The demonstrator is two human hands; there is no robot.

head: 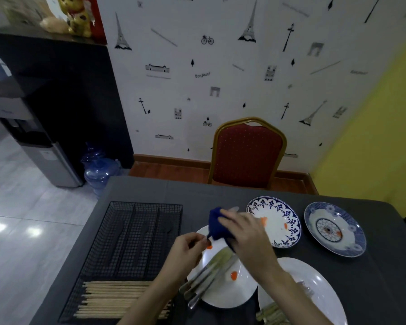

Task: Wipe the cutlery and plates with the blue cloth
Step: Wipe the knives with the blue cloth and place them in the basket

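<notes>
Nearest me a white plate (230, 294) holds loose cutlery (209, 270), probably slick and stiff, while my right hand (246, 231) clamps the soft blue cloth (217, 222) around a utensil that my left hand (188, 248) pinches by the handle, above the plate.

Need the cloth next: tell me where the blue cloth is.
In the head view, the blue cloth is centre frame, gripped in the right hand above the white plate holding cutlery.
</notes>
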